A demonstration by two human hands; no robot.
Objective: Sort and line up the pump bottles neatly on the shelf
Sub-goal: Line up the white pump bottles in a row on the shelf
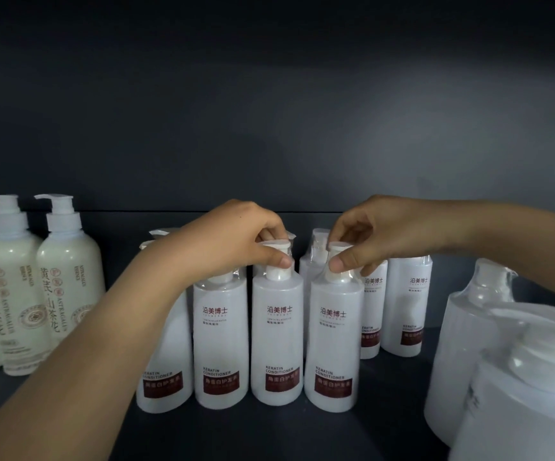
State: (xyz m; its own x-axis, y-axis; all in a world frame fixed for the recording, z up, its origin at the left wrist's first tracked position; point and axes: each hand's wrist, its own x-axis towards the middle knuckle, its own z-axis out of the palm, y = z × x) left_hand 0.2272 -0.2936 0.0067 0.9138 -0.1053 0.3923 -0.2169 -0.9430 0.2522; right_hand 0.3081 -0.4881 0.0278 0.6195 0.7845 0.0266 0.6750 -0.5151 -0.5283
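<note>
Several white keratin conditioner pump bottles with dark red labels stand in a front row on the dark shelf (269, 430). My left hand (236, 241) grips the pump head of the third front bottle (277, 334). My right hand (376, 234) pinches the pump head of the bottle to its right (332, 344). Both bottles stand upright and close together. More of the same bottles (407, 304) stand behind, at the right. My left forearm partly hides the leftmost front bottle (166, 371).
Cream-coloured pump bottles (66, 277) with gold lettering stand at the left. Large wrapped white pump bottles (469, 344) crowd the near right corner. The dark back wall (269, 128) of the shelf rises behind the rows.
</note>
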